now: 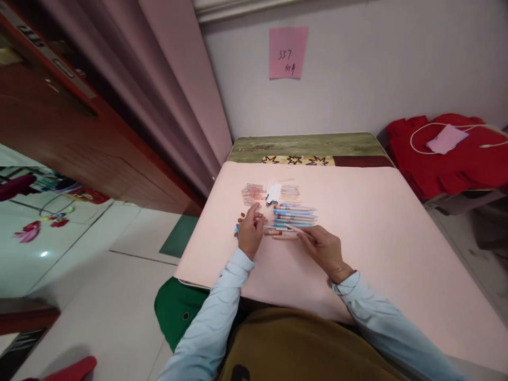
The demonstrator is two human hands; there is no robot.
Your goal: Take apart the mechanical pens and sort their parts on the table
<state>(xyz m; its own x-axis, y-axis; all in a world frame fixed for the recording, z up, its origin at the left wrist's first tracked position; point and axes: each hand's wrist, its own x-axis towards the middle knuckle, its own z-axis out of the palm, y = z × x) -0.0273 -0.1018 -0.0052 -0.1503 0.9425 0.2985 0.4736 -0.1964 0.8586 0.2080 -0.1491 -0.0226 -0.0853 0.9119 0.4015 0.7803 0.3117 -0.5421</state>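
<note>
My left hand [251, 228] rests on the pink table cover [369, 227], fingers curled over small pen parts at the left end of a row of pens [296, 216]. My right hand [323, 247] pinches a thin white pen refill [294, 229] that points up-left toward the row. Just beyond lie a bundle of white refills with black tips [273, 193] and a pile of small orange pieces [253, 193]. What the left fingers hold is too small to make out.
A pink note [288, 52] hangs on the wall behind the table. Red cloth with a white cable [448, 153] lies at the right. A curtain [166, 95] and a wooden door [59, 121] stand at the left. A green seat [177, 312] is below the table edge.
</note>
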